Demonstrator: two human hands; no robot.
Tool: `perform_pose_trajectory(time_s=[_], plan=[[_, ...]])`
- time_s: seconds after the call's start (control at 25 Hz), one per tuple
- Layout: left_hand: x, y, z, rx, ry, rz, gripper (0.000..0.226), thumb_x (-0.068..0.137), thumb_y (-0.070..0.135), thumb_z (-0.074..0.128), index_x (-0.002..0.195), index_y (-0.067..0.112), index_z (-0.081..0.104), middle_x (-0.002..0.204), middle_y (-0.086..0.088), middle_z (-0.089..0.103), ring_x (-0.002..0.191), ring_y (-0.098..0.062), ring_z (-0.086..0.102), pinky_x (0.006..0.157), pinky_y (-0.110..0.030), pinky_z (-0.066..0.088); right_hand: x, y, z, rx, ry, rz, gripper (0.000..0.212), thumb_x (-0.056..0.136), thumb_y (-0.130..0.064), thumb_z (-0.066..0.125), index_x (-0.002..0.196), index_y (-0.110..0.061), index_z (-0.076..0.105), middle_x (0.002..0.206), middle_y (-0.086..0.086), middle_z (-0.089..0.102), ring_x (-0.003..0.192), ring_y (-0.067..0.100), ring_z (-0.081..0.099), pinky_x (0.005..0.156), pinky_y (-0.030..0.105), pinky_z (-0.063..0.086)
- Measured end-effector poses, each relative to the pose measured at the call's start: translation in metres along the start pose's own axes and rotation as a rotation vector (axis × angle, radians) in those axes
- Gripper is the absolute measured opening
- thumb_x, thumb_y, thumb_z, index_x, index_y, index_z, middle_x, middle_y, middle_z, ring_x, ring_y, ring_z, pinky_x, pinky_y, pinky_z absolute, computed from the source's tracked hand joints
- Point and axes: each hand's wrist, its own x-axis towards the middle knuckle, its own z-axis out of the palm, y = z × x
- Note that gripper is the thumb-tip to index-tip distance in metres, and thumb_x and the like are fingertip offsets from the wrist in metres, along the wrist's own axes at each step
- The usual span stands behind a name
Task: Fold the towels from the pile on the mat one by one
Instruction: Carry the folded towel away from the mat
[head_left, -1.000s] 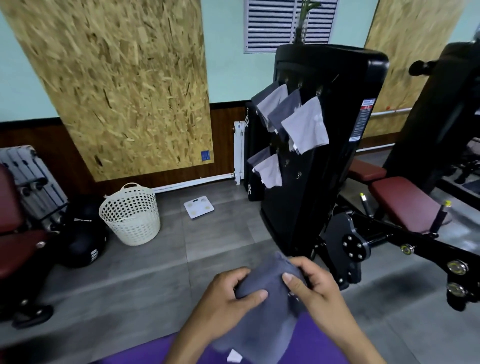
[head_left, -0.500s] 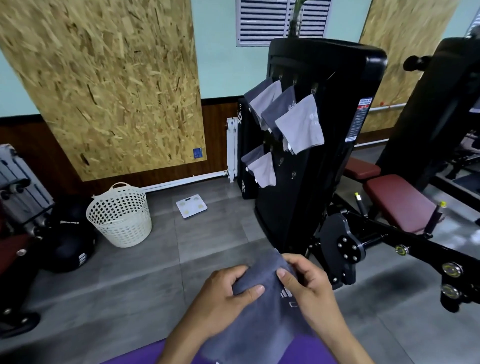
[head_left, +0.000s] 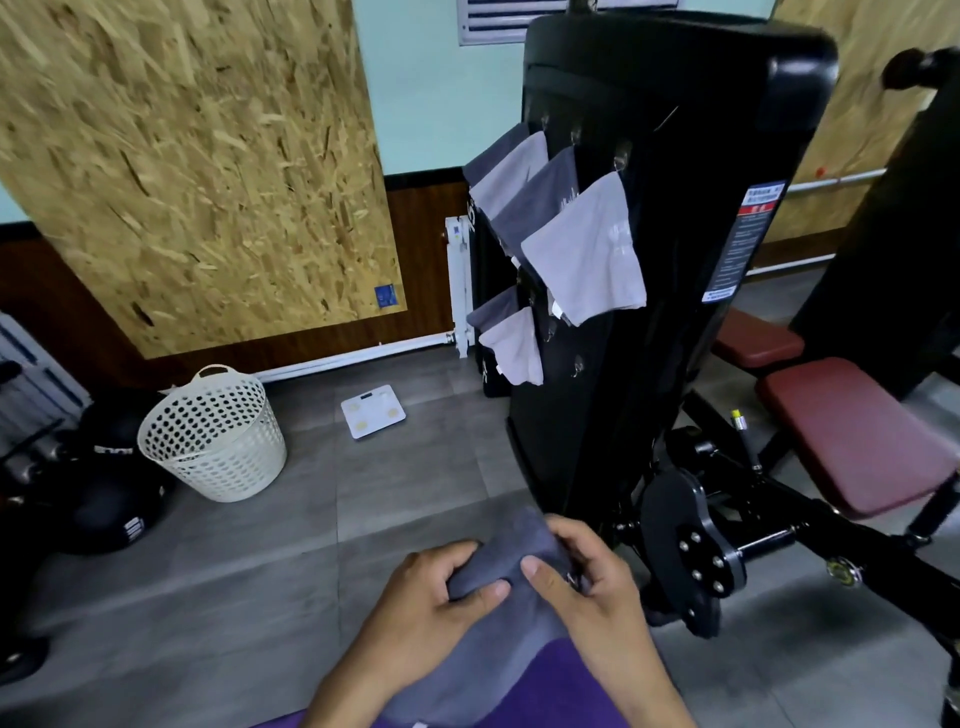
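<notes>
Several light and dark grey towels (head_left: 584, 252) hang on the tall black gym machine (head_left: 670, 218). Over the purple mat (head_left: 561, 691), both hands, left hand (head_left: 431, 597) and right hand (head_left: 597, 587), hold a dark grey towel (head_left: 498, 623), fingers (head_left: 485, 590) pinching its top edge.

A dark grey towel (head_left: 498, 618), bunched at its top, hangs at lower centre over a purple mat (head_left: 566, 691).

No sleeves, gloves or rings are being worn: the left hand (head_left: 431, 592), right hand (head_left: 597, 587) and forearms are bare.
</notes>
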Motion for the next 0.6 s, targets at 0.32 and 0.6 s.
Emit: perform_pose_trajectory(time_s=[0.32, 0.6], plan=[[0.16, -0.057, -0.025, -0.018, -0.015, -0.034, 0.022, 0.076, 0.045, 0.066, 0.084, 0.024, 0.065, 0.072, 0.009, 0.066, 0.066, 0.0, 0.053, 0.066, -0.032, 0.049, 0.158, 0.049, 0.007, -0.171, 0.079, 0.005, 0.008, 0.088, -0.021, 0.072, 0.084, -0.027, 0.068, 0.085, 0.0, 0.065, 0.082, 0.021, 0.064, 0.072, 0.035, 0.052], [0.372, -0.161, -0.088, -0.012, -0.173, -0.028, 0.025, 0.074, 0.042, 0.066, 0.08, 0.019, 0.061, 0.072, 0.006, 0.065, 0.066, 0.006, 0.048, 0.061, -0.029, 0.045, 0.349, 0.11, 0.059, -0.036, 0.134, 0.175, 0.008, 0.093, -0.023, 0.063, 0.091, -0.015, 0.064, 0.079, 0.008, 0.064, 0.075, 0.015, 0.058, 0.065, 0.026, 0.047]])
